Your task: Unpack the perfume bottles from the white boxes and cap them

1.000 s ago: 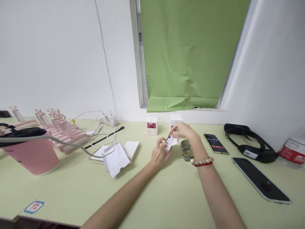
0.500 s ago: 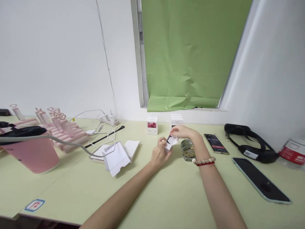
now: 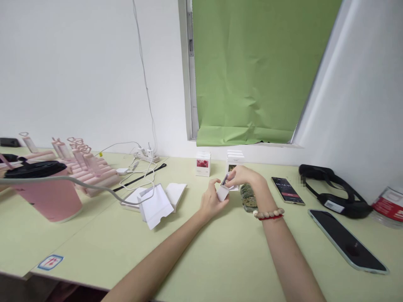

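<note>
My left hand [image 3: 213, 200] is wrapped round a small white box [image 3: 223, 193], holding it tilted above the table. The box's top is open, with a white flap sticking out to the right and something dark showing at its mouth. My right hand [image 3: 241, 175] reaches over from the right, fingers pinched together at the opening; what they grip is hidden. Just under my right wrist lies a clear packet [image 3: 248, 198] with dark green and golden contents. Behind the hands stand a white box with a red flower picture [image 3: 202, 164] and a row of similar white boxes [image 3: 235, 157].
Opened white cartons [image 3: 156, 205] lie left of my hands, with white cables and a power strip [image 3: 146, 157] behind. A pink cup [image 3: 50, 197] and pink rolls [image 3: 97, 178] stand further left. Two phones [image 3: 348, 241], a black headset [image 3: 335, 191] and a red-labelled container [image 3: 389, 205] are on the right.
My right fingers have moved down closer to the box's mouth, covering more of the dark thing there. My left hand keeps its hold. The whole view has shifted slightly.
</note>
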Available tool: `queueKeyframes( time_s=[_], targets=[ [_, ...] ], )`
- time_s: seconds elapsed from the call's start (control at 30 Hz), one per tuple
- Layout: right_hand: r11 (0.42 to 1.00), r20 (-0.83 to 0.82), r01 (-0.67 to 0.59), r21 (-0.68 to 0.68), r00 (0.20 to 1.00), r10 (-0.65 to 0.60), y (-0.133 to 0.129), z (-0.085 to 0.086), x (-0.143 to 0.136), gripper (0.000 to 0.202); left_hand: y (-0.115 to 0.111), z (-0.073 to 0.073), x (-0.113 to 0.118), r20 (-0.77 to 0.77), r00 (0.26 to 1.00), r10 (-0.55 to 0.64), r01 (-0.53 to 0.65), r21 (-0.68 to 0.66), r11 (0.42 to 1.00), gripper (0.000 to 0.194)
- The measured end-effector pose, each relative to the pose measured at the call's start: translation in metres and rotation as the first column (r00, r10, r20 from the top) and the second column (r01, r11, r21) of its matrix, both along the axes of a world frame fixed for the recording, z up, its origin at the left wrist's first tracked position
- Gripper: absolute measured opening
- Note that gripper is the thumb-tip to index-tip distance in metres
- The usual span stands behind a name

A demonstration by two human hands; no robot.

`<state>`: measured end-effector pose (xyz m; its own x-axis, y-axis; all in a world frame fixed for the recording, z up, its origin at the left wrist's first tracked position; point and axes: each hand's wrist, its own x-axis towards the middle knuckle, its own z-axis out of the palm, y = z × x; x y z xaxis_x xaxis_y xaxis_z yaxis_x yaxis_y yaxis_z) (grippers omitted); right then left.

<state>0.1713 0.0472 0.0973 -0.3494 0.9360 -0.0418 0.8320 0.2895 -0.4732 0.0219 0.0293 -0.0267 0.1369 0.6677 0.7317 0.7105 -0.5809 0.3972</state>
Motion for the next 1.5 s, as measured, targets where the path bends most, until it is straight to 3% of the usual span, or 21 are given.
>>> queueKeyframes(
  time_s=[0.07,0.17,0.37,0.5,0.77,1.03,1.27,1.5],
  targets=[
    [0.999,0.103,0.025,0.021,0.994,-0.027,-0.005,-0.001,-0.01,0.019,-0.001,0.002,0.0,-0.054,0.998,-0.021,0.015,-0.103,0.995,0.059],
    [0.992,0.187,0.049,0.118,0.98,-0.07,-0.012,0.0,-0.022,0.018,-0.001,0.005,0.0,-0.067,0.997,-0.044,0.034,-0.136,0.99,0.064],
    [0.974,0.294,0.067,0.215,0.947,-0.13,-0.008,-0.003,-0.02,0.018,-0.003,0.008,0.0,-0.212,0.977,-0.016,0.013,-0.018,1.0,0.073],
    [0.976,0.266,0.006,0.217,0.962,-0.065,0.003,-0.015,-0.02,0.018,-0.001,0.01,-0.008,-0.309,0.945,0.111,-0.083,0.101,0.991,0.073],
    [0.957,0.155,-0.037,0.287,0.988,-0.008,0.02,-0.04,-0.034,0.023,0.01,0.011,-0.021,-0.306,0.933,0.187,-0.194,0.007,0.981,0.074],
    [0.967,0.063,-0.068,0.245,0.997,0.054,0.035,-0.067,-0.036,0.03,0.015,0.011,-0.028,-0.329,0.918,0.223,-0.231,0.014,0.973,0.069],
    [0.975,0.038,-0.017,0.223,0.999,0.009,0.032,-0.061,-0.036,0.029,0.021,0.011,-0.036,-0.419,0.886,0.196,-0.219,-0.007,0.976,0.067],
    [0.974,0.009,0.015,0.226,1.0,-0.017,0.036,-0.055,-0.028,0.029,0.019,0.014,-0.037,-0.333,0.916,0.223,-0.258,-0.066,0.964,0.063]
  ],
)
